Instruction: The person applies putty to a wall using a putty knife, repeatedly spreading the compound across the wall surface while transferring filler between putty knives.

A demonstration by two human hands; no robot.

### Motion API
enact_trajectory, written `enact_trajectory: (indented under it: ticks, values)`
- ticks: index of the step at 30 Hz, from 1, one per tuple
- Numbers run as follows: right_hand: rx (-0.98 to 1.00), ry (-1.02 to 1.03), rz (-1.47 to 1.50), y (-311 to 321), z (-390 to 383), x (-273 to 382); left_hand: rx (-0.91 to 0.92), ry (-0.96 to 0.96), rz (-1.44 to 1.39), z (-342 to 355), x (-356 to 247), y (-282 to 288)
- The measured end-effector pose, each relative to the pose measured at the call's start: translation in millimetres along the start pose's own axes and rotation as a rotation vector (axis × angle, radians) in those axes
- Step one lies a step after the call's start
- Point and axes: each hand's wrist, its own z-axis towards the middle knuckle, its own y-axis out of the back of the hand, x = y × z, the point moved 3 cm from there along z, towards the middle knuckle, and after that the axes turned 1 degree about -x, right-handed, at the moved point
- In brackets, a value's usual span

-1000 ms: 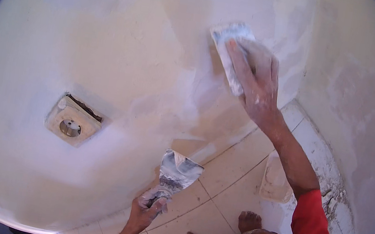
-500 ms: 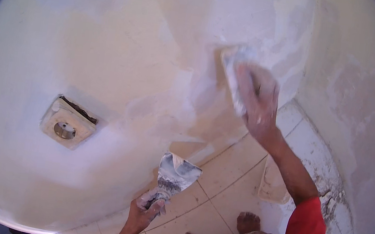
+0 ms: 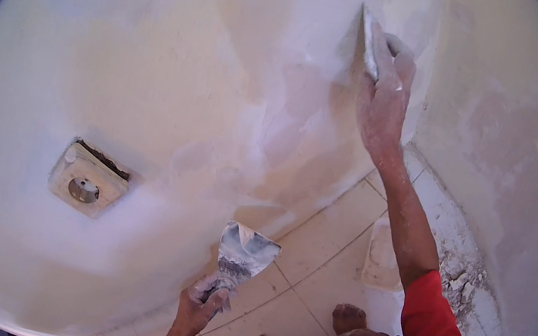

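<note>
With fingers wrapped round its handle, my left hand (image 3: 202,301) holds a putty knife (image 3: 246,252), its wide metal blade pointing up and smeared with white filler. My right hand (image 3: 387,95), dusted white, reaches up and grips a flat scraper (image 3: 369,44) whose thin edge rests against the wall (image 3: 172,74). Seen nearly edge-on, the scraper carries white filler on its face. Around it the wall is patchy, with damp-looking beige areas and whiter ones.
A wall socket (image 3: 88,181) sits tilted at left, a dark gap along its upper edge. At right is the wall corner, with rubble (image 3: 461,282) on the floor below. A pale tray-like container (image 3: 382,261) stands on the tiles (image 3: 290,317) near my feet.
My right hand has swept upward along the wall with the scraper, which has turned from broadside to nearly edge-on. My left hand keeps the putty knife in almost the same place.
</note>
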Motion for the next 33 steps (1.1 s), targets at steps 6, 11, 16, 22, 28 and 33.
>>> enact_trajectory:
  ticks: [6,11,16,22,28,33]
  values:
    - [0.168,0.262,-0.075,-2.7,-43.8,39.5,-0.019,-0.051,-0.038,1.9,2.7,-0.9]
    - [0.296,0.376,-0.005,8.9,-78.7,39.6,-0.033,-0.050,-0.052,2.3,5.1,-3.1]
    - [0.048,0.182,-0.105,25.2,-43.1,7.3,-0.019,-0.008,-0.043,-0.4,5.7,2.1]
    - [0.050,0.252,-0.067,1.1,-58.4,11.7,-0.006,0.006,-0.049,2.6,2.9,-0.3]
    - [0.329,0.322,0.056,31.3,-92.6,31.2,-0.026,-0.018,-0.012,-4.0,0.2,-3.6]
    - [0.226,0.455,0.096,40.3,-66.9,16.2,-0.070,-0.060,0.009,-7.8,-13.1,-11.1]
